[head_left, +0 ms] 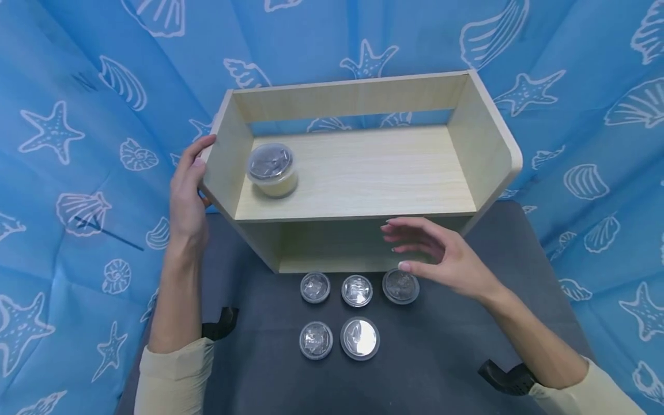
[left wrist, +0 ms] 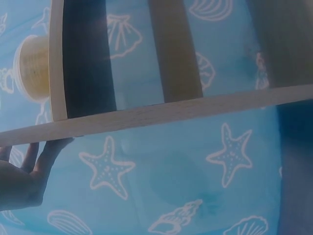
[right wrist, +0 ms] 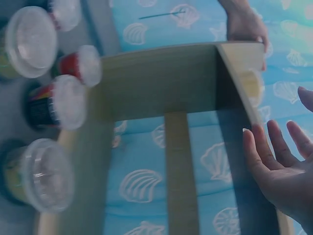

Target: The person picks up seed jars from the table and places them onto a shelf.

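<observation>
A pale wooden two-tier shelf (head_left: 358,173) stands on the dark table. My left hand (head_left: 189,184) rests against the outside of its left side panel; in the left wrist view its fingertips (left wrist: 56,144) touch the panel. On the upper board, at the left end, sits a lidded plastic cup (head_left: 272,171) with pale yellow contents. My right hand (head_left: 441,253) hovers before the shelf's front, fingers spread and slightly bent, with nothing in it. Just below that hand in the head view is a wider lidded cup (head_left: 400,288), partly overlapped by the thumb.
Several more lidded cups stand on the table in front of the shelf, among them a small one (head_left: 314,288) and a larger one (head_left: 360,339). Red and dark sides show on some cups (right wrist: 54,103). A blue shell-print curtain (head_left: 104,230) surrounds the table.
</observation>
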The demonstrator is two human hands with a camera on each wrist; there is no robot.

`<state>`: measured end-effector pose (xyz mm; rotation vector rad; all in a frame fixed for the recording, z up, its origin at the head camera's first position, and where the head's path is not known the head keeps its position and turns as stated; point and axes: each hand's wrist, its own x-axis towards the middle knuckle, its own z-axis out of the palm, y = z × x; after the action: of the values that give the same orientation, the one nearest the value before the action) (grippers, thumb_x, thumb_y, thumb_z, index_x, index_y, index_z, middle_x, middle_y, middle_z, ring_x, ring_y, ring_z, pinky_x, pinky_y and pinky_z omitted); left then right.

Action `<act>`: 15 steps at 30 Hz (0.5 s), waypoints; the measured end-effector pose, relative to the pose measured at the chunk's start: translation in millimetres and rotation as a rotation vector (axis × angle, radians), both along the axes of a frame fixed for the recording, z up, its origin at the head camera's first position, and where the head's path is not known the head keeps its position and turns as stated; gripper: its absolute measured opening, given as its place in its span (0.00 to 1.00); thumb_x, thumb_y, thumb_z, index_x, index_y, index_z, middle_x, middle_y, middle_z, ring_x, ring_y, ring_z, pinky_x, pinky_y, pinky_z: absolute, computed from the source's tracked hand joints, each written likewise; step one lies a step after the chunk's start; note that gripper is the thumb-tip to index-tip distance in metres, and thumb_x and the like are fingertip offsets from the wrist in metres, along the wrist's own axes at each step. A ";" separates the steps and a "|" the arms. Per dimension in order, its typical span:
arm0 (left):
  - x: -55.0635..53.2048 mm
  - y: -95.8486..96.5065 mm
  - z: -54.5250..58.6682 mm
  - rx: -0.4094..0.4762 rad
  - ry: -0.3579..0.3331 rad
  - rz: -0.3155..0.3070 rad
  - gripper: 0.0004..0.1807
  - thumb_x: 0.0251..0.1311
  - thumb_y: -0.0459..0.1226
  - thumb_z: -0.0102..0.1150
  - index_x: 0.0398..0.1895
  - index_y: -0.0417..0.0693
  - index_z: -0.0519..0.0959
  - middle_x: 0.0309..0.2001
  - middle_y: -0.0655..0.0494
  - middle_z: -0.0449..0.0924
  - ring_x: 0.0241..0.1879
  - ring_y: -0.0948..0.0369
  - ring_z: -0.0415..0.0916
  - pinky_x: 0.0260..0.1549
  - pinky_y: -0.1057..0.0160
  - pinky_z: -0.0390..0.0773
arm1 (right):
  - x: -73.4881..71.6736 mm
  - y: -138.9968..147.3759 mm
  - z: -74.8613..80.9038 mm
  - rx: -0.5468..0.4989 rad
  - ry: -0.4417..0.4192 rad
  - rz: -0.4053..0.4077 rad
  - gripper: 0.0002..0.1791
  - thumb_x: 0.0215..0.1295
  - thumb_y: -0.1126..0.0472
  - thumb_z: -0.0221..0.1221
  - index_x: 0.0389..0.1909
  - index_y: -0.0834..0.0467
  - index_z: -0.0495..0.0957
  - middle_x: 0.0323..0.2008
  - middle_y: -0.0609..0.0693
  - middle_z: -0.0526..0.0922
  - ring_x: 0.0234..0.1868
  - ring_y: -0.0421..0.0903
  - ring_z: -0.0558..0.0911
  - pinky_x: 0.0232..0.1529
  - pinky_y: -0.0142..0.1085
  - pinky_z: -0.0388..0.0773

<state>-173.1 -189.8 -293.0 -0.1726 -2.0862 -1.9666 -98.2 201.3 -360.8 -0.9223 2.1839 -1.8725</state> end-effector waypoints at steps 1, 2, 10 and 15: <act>0.0 0.2 -0.2 0.000 0.004 -0.001 0.23 0.76 0.45 0.37 0.68 0.58 0.72 0.59 0.52 0.69 0.45 0.55 0.68 0.36 0.50 0.63 | 1.7 1.9 -3.8 0.006 0.002 -0.005 0.36 0.60 0.79 0.62 0.70 0.63 0.65 0.65 0.58 0.72 0.64 0.53 0.74 0.60 0.42 0.74; -0.1 0.4 -0.3 0.000 0.008 -0.003 0.23 0.76 0.45 0.37 0.68 0.58 0.72 0.58 0.52 0.69 0.45 0.55 0.68 0.36 0.51 0.64 | 3.4 3.7 -7.6 0.012 0.005 -0.011 0.36 0.60 0.78 0.62 0.70 0.63 0.65 0.65 0.59 0.72 0.64 0.52 0.74 0.59 0.41 0.74; -0.1 0.3 -0.7 -0.009 0.022 -0.003 0.23 0.76 0.44 0.37 0.68 0.57 0.72 0.58 0.52 0.70 0.44 0.55 0.68 0.32 0.55 0.64 | 11.2 11.8 -45.8 0.049 -0.026 -0.079 0.33 0.62 0.76 0.62 0.69 0.62 0.67 0.65 0.60 0.72 0.63 0.50 0.75 0.58 0.37 0.75; -0.7 0.4 -0.7 0.003 0.028 0.000 0.23 0.76 0.43 0.37 0.68 0.56 0.72 0.57 0.52 0.70 0.42 0.56 0.68 0.30 0.56 0.63 | 13.2 13.5 -70.6 0.067 -0.050 -0.131 0.33 0.62 0.75 0.63 0.68 0.61 0.68 0.64 0.59 0.73 0.63 0.48 0.75 0.59 0.37 0.74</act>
<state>-173.8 -189.4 -293.7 -0.1989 -2.0660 -1.9559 -85.0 214.8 -431.5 -0.7296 2.3137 -1.8422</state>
